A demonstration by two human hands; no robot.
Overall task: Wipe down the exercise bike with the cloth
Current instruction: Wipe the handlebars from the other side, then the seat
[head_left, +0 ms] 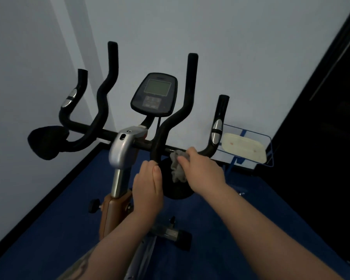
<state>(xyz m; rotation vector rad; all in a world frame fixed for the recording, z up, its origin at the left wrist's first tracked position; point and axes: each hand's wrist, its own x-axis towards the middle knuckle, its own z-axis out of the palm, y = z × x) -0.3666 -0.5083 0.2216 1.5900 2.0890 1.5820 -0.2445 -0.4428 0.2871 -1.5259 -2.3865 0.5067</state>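
- Head view, starting at the left: the exercise bike [121, 150] stands on a blue floor by a pale wall. Its left elbow pad [47, 144] and the two left handlebar grips rise untouched by either hand.
- In the middle, the console [154, 93] sits above the silver stem clamp [123, 148]. No wet streaks or marks show on them, so I cannot tell whether they have been wiped.
- The left hand [148, 190] sits just below the crossbar, fingers curled around the base of the inner right handlebar upright [160, 142], apparently steadying it.
- The cloth [177, 166], grey and crumpled, is bunched against the crossbar at the foot of the right-hand grips, hanging in front of the right elbow pad.
- The right hand [202, 168] pinches the cloth between thumb and curled fingers, pressing it to the bar.
- At the far right, a blue wire rack [269, 146] holds a pale pad, well apart from the hands.
- Judgement: wiping is under way on the right side of the handlebar; the grips, console, frame and lower parts likely remain.
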